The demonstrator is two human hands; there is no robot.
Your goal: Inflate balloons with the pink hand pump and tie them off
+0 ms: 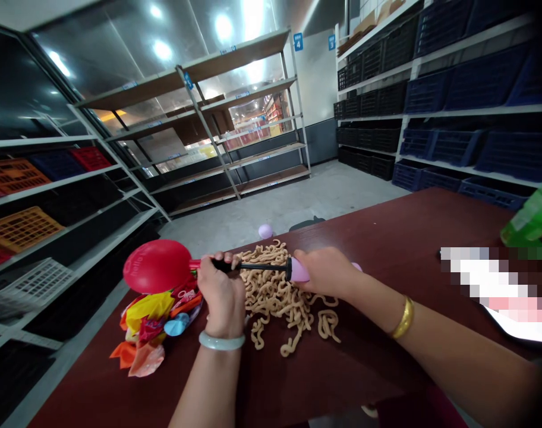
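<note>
A black and lilac hand pump (266, 267) lies across both my hands, its thin black rod pulled out between them. My left hand (221, 291) is closed round the black end, beside the neck of an inflated red balloon (157, 266). My right hand (327, 272) is wrapped round the lilac part, whose far end shows behind the fingers. Beneath the pump spreads a pile of tan, curly strands (277, 297). Deflated balloons in yellow, orange, blue and red (150, 315) lie heaped left of my left wrist.
The dark red table (387, 249) carries a green bag (536, 217) and a blurred-out bright device (503, 297) at right. A lilac ball-like object (265, 231) shows beyond the far edge. Shelves (239, 160) and crates (458, 148) stand around.
</note>
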